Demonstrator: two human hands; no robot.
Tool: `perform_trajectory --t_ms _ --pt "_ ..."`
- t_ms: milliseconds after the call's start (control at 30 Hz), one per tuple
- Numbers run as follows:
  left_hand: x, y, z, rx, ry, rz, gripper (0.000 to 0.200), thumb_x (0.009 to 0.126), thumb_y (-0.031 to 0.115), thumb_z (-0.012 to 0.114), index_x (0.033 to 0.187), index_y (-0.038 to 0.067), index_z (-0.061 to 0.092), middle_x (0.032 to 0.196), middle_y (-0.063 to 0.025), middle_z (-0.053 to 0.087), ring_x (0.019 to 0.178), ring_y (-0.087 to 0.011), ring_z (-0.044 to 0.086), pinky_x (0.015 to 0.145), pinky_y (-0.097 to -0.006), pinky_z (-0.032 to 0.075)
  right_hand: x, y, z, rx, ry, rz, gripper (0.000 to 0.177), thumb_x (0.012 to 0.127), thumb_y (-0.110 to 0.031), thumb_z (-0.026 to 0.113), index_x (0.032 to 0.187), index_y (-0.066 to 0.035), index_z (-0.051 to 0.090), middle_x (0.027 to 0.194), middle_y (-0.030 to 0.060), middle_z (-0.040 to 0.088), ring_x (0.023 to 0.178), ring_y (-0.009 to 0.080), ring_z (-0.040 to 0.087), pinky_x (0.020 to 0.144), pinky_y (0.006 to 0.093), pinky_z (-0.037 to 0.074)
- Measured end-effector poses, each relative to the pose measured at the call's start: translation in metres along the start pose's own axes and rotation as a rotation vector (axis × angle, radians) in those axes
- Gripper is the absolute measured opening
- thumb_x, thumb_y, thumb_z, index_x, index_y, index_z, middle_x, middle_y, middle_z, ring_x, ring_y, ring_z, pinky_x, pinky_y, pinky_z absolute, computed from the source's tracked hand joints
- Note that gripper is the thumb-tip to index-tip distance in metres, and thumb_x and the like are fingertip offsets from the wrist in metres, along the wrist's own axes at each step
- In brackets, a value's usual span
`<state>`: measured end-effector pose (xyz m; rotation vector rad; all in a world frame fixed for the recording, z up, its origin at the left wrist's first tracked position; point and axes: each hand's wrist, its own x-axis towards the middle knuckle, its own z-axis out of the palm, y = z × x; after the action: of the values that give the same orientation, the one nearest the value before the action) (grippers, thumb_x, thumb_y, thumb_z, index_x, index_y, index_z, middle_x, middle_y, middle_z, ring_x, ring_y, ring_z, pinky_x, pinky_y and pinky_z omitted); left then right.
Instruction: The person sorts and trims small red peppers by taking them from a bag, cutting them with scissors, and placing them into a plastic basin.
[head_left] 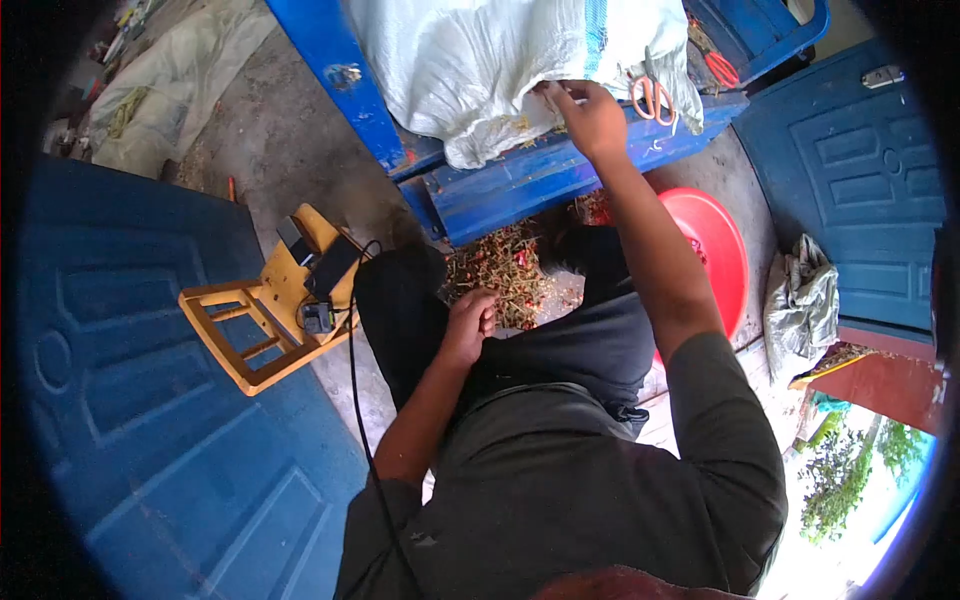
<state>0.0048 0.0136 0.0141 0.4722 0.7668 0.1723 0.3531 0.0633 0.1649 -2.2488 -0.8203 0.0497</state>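
Observation:
My right hand (592,115) reaches to the front edge of a white woven sack (460,70) on a blue wooden bench (520,195). Its fingers are bent together at the sack's lip, over a small dark gap; whatever they pinch is hidden. Just right of this hand, scissors with pinkish-orange handles (653,100) lie on the sack. Over my lap, my left hand (472,325) is curled closed, and its contents cannot be made out. Beyond it, a heap of dry stems with red bits (505,270) covers the floor between my legs.
A red basin (735,260) stands right of my legs. Red-handled scissors (721,69) lie farther back on the bench. Left are a wooden folding chair (250,375) carrying dark devices and a black cable (354,400). A crumpled sack (803,300) sits near the right blue door (850,150).

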Motion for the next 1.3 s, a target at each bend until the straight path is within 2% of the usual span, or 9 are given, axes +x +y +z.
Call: perform_trajectory --t_ms 133,333,533,667,800,867,967,1100,1300 --pt "-0.002 0.000 -0.007 -0.049 0.031 0.006 0.015 0.094 0.016 0.060 0.105 0.007 0.062 0.070 0.0038 0.047 0.057 -0.0080 0.043 0.049 -0.0260 0.033 0.032 -0.024 0.025 -0.332 -0.179 0.148 0.062 0.083 -0.056 0.060 0.111 -0.002 0.071 0.113 0.0216 0.068 0.105 0.0378 0.066 0.092 0.0453 0.051" --pt "0.003 -0.002 -0.006 -0.020 -0.009 0.022 0.015 0.093 0.016 0.060 0.104 0.006 0.062 0.070 0.0048 0.045 0.058 -0.0070 0.043 0.049 -0.0248 0.033 0.010 0.003 0.020 -0.181 -0.051 0.012 0.045 0.083 -0.043 0.069 0.105 -0.004 0.072 0.100 0.0182 0.073 0.095 0.0341 0.070 0.084 0.0419 0.053" --pt "0.011 -0.005 0.000 0.022 -0.015 0.006 0.015 0.092 0.016 0.062 0.102 0.005 0.061 0.070 0.0047 0.045 0.056 -0.0066 0.042 0.047 -0.0248 0.032 -0.060 0.039 -0.037 0.266 -0.088 0.014 0.022 0.088 -0.016 0.072 0.103 -0.001 0.068 0.098 0.0101 0.074 0.087 0.0134 0.067 0.077 0.0268 0.052" --pt "0.013 -0.007 0.003 0.071 0.047 -0.010 0.015 0.092 0.015 0.060 0.104 0.004 0.061 0.070 0.0039 0.046 0.056 -0.0075 0.043 0.047 -0.0249 0.033 -0.124 0.061 -0.062 0.670 -0.402 0.196 0.014 0.087 -0.001 0.069 0.101 -0.001 0.070 0.104 0.0102 0.073 0.095 0.0160 0.068 0.082 0.0299 0.054" --pt "0.014 -0.009 0.010 0.116 0.070 -0.015 0.012 0.093 0.013 0.058 0.102 0.005 0.061 0.068 0.0038 0.045 0.052 -0.0068 0.040 0.047 -0.0236 0.032 -0.200 0.070 -0.039 0.686 -0.884 0.122 0.017 0.086 -0.004 0.073 0.102 -0.003 0.070 0.103 0.0079 0.072 0.099 0.0167 0.067 0.085 0.0319 0.053" --pt "0.017 -0.011 0.007 0.175 0.053 -0.007 0.014 0.094 0.014 0.057 0.104 0.005 0.061 0.070 0.0019 0.050 0.053 -0.0080 0.045 0.047 -0.0239 0.036 -0.222 0.063 -0.022 0.403 -1.005 -0.097 0.020 0.084 -0.007 0.074 0.104 -0.008 0.072 0.105 0.0091 0.072 0.101 0.0221 0.067 0.088 0.0349 0.052" --pt "0.022 -0.018 0.005 0.162 0.098 0.008 0.019 0.096 0.016 0.054 0.107 0.004 0.062 0.076 -0.0021 0.059 0.057 -0.0111 0.055 0.050 -0.0250 0.044 -0.252 0.053 0.009 0.405 -0.915 -0.403 0.029 0.079 -0.018 0.079 0.107 -0.012 0.072 0.113 0.0106 0.069 0.105 0.0289 0.066 0.091 0.0391 0.052" --pt "0.015 -0.011 0.001 0.102 0.200 0.033 0.023 0.097 0.020 0.051 0.108 0.004 0.063 0.087 -0.0063 0.068 0.067 -0.0154 0.066 0.055 -0.0269 0.054 -0.261 0.045 0.022 0.415 -0.938 -0.353 0.028 0.081 -0.028 0.077 0.106 -0.015 0.072 0.120 0.0088 0.067 0.110 0.0303 0.063 0.092 0.0419 0.051" --pt "0.022 -0.024 -0.018 0.179 0.151 -0.025 0.021 0.096 0.024 0.050 0.100 0.010 0.066 0.082 -0.0021 0.065 0.061 -0.0125 0.059 0.046 -0.0268 0.044 -0.260 0.036 0.030 0.277 -0.981 -0.242 0.022 0.083 -0.020 0.074 0.102 -0.009 0.072 0.105 0.0100 0.071 0.099 0.0275 0.067 0.086 0.0383 0.052"
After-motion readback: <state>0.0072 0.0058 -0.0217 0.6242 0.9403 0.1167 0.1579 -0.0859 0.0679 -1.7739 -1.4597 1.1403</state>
